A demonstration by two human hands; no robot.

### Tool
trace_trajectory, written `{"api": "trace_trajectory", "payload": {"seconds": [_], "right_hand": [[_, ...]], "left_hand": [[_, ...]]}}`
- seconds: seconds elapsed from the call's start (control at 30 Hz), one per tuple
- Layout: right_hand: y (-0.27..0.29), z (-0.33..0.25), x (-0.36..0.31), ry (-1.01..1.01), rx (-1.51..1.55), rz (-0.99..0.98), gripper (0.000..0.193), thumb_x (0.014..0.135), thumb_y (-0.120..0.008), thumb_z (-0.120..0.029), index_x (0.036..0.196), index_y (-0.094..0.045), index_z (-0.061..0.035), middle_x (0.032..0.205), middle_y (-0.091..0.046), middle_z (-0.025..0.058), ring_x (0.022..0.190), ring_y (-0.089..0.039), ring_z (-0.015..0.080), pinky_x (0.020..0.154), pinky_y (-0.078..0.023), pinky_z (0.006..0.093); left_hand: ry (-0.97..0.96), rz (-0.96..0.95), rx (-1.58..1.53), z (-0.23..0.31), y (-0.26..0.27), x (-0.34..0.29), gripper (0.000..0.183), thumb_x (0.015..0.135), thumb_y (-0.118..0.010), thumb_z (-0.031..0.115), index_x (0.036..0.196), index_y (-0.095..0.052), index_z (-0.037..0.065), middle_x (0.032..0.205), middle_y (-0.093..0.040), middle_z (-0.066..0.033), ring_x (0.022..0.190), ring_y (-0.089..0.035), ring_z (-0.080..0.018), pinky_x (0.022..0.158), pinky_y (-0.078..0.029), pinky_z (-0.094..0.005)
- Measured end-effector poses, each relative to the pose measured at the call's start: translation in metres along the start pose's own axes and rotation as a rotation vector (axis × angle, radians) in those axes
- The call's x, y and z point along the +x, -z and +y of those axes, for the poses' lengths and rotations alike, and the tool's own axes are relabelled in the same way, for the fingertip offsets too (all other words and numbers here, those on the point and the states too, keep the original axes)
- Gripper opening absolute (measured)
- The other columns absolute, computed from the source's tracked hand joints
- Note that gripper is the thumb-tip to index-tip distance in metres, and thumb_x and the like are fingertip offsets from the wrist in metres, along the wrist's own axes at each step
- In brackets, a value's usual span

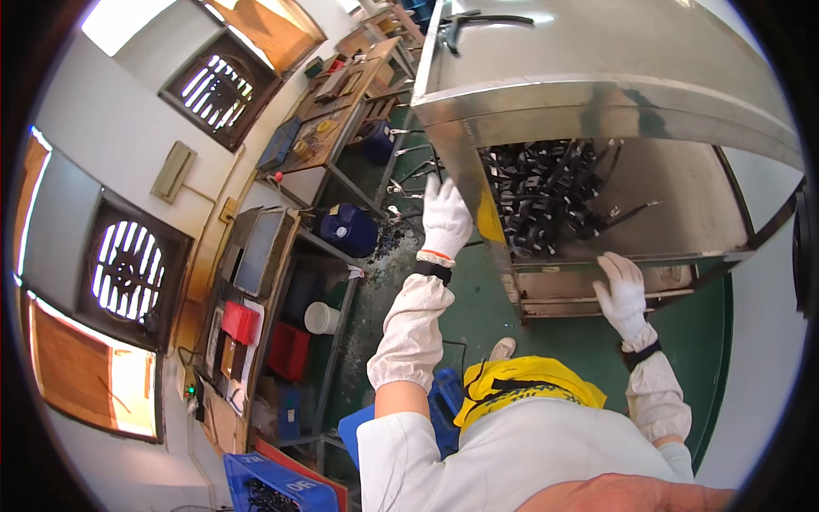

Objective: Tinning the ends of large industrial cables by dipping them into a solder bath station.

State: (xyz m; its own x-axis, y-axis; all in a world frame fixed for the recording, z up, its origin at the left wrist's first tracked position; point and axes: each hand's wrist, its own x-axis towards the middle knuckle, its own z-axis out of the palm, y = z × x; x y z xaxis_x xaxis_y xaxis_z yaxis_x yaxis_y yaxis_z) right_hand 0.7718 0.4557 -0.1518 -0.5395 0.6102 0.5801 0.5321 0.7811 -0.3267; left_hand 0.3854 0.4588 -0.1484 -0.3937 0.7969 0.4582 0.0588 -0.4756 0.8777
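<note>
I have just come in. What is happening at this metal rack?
A person stands at a metal rack; a pile of black cable-like parts lies on its shelf. The gloved left hand is raised beside the rack's left leg; whether it holds anything is unclear. The right hand, also gloved, is open near the shelf's front edge, with nothing visible in it.

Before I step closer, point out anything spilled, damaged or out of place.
The green floor has a pale, blotchy patch beside the blue jug; worn or spilled on, I cannot tell. On the metal shelf, the black cables lie jumbled.
</note>
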Motion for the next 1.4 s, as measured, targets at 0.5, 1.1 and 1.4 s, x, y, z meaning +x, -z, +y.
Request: {"api": "trace_trajectory", "payload": {"seconds": [0.5, 1.1, 1.4], "right_hand": [[0.023, 0.154, -0.103, -0.701, 0.013, 0.295, 0.046, 0.085, -0.061, -0.015, 0.125, -0.046, -0.0006, 0.128, -0.046, 0.0189, 0.115, -0.047, 0.0317, 0.097, -0.039, 0.0384], [-0.003, 0.280, -0.082, -1.186, 1.217, 0.921, 0.008, 0.085, -0.054, -0.017, 0.083, -0.057, -0.0099, 0.080, -0.054, -0.0007, 0.075, -0.052, 0.0119, 0.068, -0.044, 0.0275], [-0.064, 0.189, -0.042, -1.318, 1.316, 0.955, 0.013, 0.081, -0.055, -0.021, 0.070, -0.051, -0.0144, 0.062, -0.045, -0.0006, 0.060, -0.046, 0.0125, 0.056, -0.038, 0.0269]], "left_hand": [[0.157, 0.087, 0.356, 0.123, -0.107, -0.065, 0.057, 0.084, -0.061, 0.026, 0.132, -0.039, 0.003, 0.113, -0.058, -0.0130, 0.103, -0.054, -0.0193, 0.092, -0.041, -0.0313], [-0.421, 0.490, 0.682, 0.049, -0.141, -0.039, 0.076, 0.063, -0.081, 0.018, 0.125, -0.041, -0.004, 0.096, -0.059, -0.0205, 0.076, -0.059, -0.0375, 0.067, -0.048, -0.0402], [-0.260, 0.660, 0.933, 0.006, -0.057, -0.002, 0.077, 0.067, -0.078, 0.030, 0.122, -0.040, -0.008, 0.075, -0.062, -0.0121, 0.060, -0.060, -0.0311, 0.056, -0.047, -0.0422]]}}
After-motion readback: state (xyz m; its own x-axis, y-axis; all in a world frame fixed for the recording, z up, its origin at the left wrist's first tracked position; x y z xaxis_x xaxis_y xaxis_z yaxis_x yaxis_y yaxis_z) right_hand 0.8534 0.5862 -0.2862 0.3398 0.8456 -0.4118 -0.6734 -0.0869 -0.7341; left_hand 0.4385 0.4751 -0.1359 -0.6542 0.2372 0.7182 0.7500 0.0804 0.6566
